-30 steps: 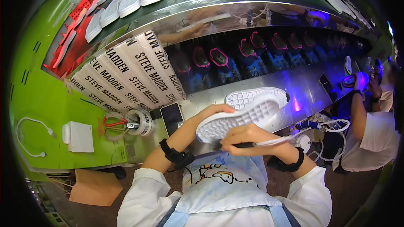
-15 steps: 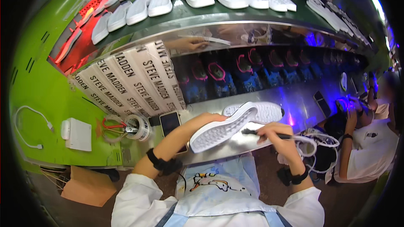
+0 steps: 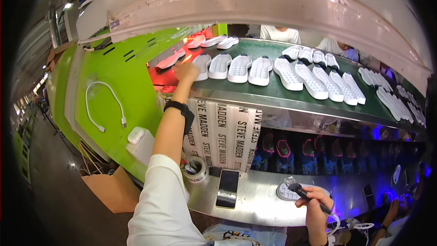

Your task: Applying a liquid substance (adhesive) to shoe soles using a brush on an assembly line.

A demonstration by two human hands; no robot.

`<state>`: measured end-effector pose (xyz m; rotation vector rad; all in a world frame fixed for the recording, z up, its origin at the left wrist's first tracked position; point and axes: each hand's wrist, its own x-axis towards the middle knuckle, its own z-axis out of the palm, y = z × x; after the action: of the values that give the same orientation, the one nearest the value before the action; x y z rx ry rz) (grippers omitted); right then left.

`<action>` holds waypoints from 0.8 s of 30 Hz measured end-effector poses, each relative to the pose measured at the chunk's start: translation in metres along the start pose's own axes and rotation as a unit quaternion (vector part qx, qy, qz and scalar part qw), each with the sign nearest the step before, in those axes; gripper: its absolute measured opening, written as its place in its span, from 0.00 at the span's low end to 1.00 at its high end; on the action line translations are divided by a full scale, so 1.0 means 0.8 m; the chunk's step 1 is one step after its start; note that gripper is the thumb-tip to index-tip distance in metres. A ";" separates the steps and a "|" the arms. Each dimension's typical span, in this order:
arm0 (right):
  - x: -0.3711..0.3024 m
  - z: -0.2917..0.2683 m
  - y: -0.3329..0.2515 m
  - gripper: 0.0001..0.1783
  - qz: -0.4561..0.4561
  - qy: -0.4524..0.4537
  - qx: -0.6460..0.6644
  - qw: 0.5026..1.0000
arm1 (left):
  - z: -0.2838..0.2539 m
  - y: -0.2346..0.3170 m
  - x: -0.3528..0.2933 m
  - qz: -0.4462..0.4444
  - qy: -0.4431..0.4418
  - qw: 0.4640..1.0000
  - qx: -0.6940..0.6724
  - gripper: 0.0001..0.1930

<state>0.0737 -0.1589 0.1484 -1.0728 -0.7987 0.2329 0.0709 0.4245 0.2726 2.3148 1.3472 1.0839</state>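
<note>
My left hand (image 3: 185,71) reaches far out over the green conveyor belt, beside the leftmost white shoe sole (image 3: 203,66) of the near row. Its fingers are smeared and partly hidden, so I cannot tell whether they hold anything. My right hand (image 3: 315,200) is closed around a black-handled brush (image 3: 299,189) with a pale, see-through head; a white tube (image 3: 336,222) trails near its lower end. Below the brush head, another white sole (image 3: 285,193) lies on the metal bench, partly covered by the brush and hand.
More white soles (image 3: 312,79) stand in rows along the belt. A patterned cardboard box (image 3: 223,130), a tape roll holding tools (image 3: 196,173) and a phone (image 3: 227,189) are on the bench. Dark shoes with pink edges (image 3: 283,148) line the lower shelf. A co-worker's arm (image 3: 387,216) shows at right.
My left hand has gone from holding a sole over the bench up to the belt's red-lit end. My right hand still grips the brush. The view has swung left and up.
</note>
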 end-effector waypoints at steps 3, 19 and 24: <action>-0.007 0.004 -0.003 0.12 0.009 0.056 0.001 0.998 | -0.033 -0.035 0.008 -0.007 -0.083 0.996 -0.038 0.26; -0.017 0.015 0.078 0.11 0.002 -0.010 -0.296 0.955 | 0.117 0.006 -0.616 -0.339 -0.557 -0.021 -0.758 0.31; -0.026 0.007 0.058 0.12 0.160 0.011 -0.182 0.970 | 0.104 0.038 -0.615 -0.337 -0.559 0.128 -0.747 0.29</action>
<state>0.0646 -0.1434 0.1003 -1.5520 -0.6578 0.3557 0.0043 0.0122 -0.0017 0.1206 -0.0430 -0.1863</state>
